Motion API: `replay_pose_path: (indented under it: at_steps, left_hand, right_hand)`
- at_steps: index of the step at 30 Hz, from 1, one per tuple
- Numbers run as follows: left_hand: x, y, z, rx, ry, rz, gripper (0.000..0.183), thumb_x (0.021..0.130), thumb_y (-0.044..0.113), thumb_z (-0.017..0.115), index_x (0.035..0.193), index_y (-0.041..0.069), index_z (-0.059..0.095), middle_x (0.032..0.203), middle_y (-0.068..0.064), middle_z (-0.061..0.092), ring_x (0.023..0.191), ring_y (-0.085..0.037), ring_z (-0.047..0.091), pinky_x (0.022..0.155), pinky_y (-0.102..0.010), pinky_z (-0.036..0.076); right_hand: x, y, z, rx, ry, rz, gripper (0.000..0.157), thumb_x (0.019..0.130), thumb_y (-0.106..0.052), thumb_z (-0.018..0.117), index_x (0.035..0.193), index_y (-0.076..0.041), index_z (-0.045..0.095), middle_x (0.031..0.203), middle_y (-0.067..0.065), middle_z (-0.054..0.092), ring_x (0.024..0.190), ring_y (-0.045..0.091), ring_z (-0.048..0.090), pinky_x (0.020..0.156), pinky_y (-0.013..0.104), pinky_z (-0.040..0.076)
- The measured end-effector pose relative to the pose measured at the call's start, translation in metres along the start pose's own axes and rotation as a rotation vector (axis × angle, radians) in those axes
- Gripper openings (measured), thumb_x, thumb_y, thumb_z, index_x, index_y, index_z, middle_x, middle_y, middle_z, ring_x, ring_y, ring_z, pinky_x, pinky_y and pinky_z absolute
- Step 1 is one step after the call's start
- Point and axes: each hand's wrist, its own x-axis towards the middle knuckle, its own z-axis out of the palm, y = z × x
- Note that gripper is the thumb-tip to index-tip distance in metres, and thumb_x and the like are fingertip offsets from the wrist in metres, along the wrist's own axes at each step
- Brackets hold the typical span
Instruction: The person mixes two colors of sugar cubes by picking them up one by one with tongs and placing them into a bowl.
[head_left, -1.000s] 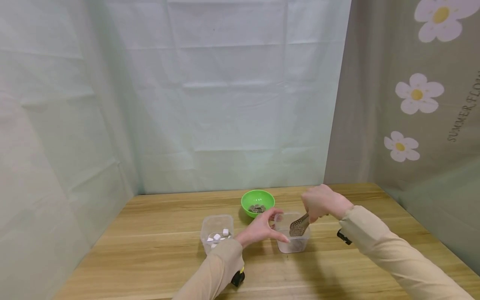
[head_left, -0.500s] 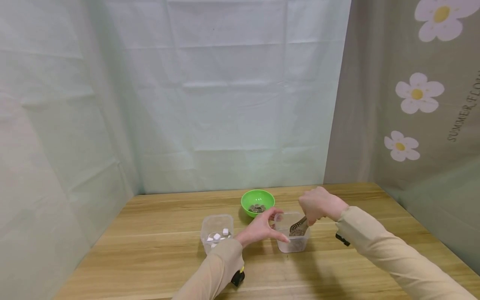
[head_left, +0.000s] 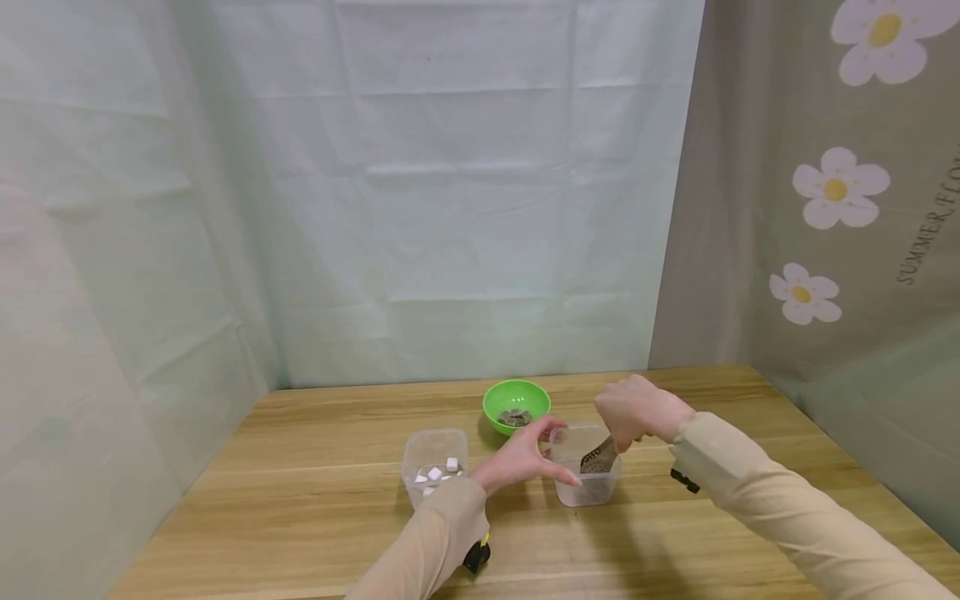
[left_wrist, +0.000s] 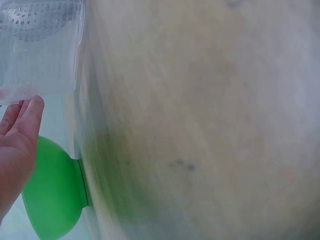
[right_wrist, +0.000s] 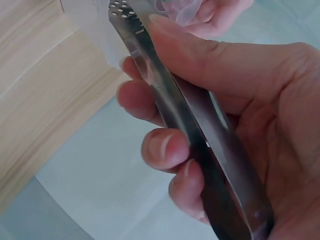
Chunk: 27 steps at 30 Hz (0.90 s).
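Note:
My left hand [head_left: 521,460] holds a clear plastic container [head_left: 583,495] by its side, thumb at the near side and fingers at the far side. In the left wrist view, its fingertips [left_wrist: 34,107] lie against the clear wall. Metal tongs with perforated ends [head_left: 600,458] are gripped in my right hand [head_left: 643,408], their tips down inside this container. The right wrist view has the thumb along one arm of the tongs [right_wrist: 170,107] and the fingers curled round the other. What lies between the tong tips is hidden.
A green bowl [head_left: 516,392] with several grey coin-like discs stands behind the left hand. To the left is a second clear container [head_left: 433,442] holding several white cubes. All stand on a wooden table [head_left: 300,517], with hanging cloth [head_left: 465,208] behind and at the sides.
My right hand has shifted slightly left, and the tongs have turned a little inside the container. The left hand and the container have stayed in place.

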Motion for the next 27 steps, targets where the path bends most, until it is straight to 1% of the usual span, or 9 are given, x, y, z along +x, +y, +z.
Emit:
replay_pose_path:
  at_steps: [2,8,11,12,15,17,21,25,27]
  left_hand:
    - [0.000,0.000,0.000,0.003,0.001,0.000,0.079,0.061,0.026,0.084,0.128,0.010,0.045,0.115,0.004,0.050,0.104,-0.015,0.046,0.081,-0.026,0.042]
    - [0.000,0.001,0.001,0.003,0.008,0.002,0.079,0.061,0.025,0.085,0.128,0.008,0.045,0.115,0.003,0.050,0.104,-0.015,0.046,0.081,-0.026,0.041]
    - [0.000,0.001,0.002,0.003,0.012,0.003,0.079,0.061,0.025,0.085,0.128,0.008,0.046,0.115,0.002,0.050,0.104,-0.016,0.046,0.081,-0.026,0.041]
    - [0.000,0.001,0.002,0.004,0.013,0.003,0.079,0.061,0.025,0.085,0.128,0.008,0.046,0.115,0.002,0.050,0.105,-0.017,0.046,0.081,-0.027,0.041]
    - [0.000,0.000,0.002,0.009,0.016,0.006,0.079,0.061,0.026,0.085,0.127,0.009,0.046,0.116,0.001,0.051,0.105,-0.018,0.046,0.082,-0.028,0.041]
    - [0.000,0.000,0.002,0.016,0.018,0.003,0.078,0.060,0.027,0.085,0.127,0.010,0.046,0.116,0.001,0.050,0.105,-0.017,0.046,0.082,-0.028,0.041]
    - [-0.001,0.001,0.002,0.023,0.025,-0.005,0.078,0.060,0.028,0.085,0.126,0.012,0.047,0.118,0.001,0.050,0.105,-0.015,0.046,0.083,-0.028,0.041]
    - [-0.001,0.002,0.002,0.023,0.028,-0.003,0.078,0.060,0.027,0.085,0.126,0.013,0.047,0.117,0.002,0.050,0.105,-0.014,0.045,0.083,-0.028,0.041]
    - [-0.001,0.001,0.002,0.022,0.028,-0.001,0.077,0.060,0.027,0.085,0.126,0.014,0.047,0.117,0.003,0.050,0.105,-0.014,0.045,0.083,-0.028,0.041]
  right_hand:
    - [-0.001,0.002,0.001,0.024,0.006,-0.010,0.029,0.064,-0.011,0.077,0.050,-0.016,0.051,0.043,-0.008,0.044,0.036,0.008,0.044,0.038,0.025,0.039]
    - [-0.004,0.011,0.008,0.060,0.036,-0.036,0.040,0.066,-0.015,0.077,0.044,-0.020,0.044,0.037,-0.013,0.036,0.034,0.004,0.038,0.037,0.022,0.030]
    - [-0.005,0.016,0.010,0.062,0.065,-0.056,0.038,0.065,-0.016,0.076,0.044,-0.020,0.046,0.038,-0.014,0.036,0.036,0.005,0.037,0.038,0.023,0.029]
    - [-0.006,0.017,0.010,0.064,0.076,-0.061,0.034,0.065,-0.015,0.076,0.044,-0.020,0.049,0.040,-0.014,0.038,0.038,0.005,0.037,0.039,0.023,0.030]
    - [-0.007,0.023,0.012,0.093,0.098,-0.071,0.025,0.065,-0.016,0.075,0.049,-0.021,0.057,0.046,-0.014,0.043,0.043,0.005,0.039,0.041,0.025,0.034]
    - [-0.009,0.027,0.014,0.131,0.106,-0.073,0.017,0.067,-0.018,0.076,0.056,-0.021,0.063,0.050,-0.015,0.046,0.044,0.005,0.041,0.044,0.027,0.037]
    - [-0.013,0.038,0.020,0.245,0.112,-0.075,0.011,0.072,-0.021,0.075,0.063,-0.023,0.068,0.052,-0.015,0.050,0.041,0.004,0.044,0.044,0.027,0.038]
    - [-0.018,0.049,0.027,0.362,0.128,-0.066,0.003,0.075,-0.022,0.073,0.073,-0.021,0.071,0.055,-0.014,0.052,0.040,0.006,0.044,0.042,0.026,0.038]
    - [-0.021,0.054,0.030,0.413,0.139,-0.064,0.005,0.076,-0.022,0.072,0.080,-0.019,0.073,0.058,-0.014,0.053,0.040,0.006,0.045,0.041,0.025,0.038]
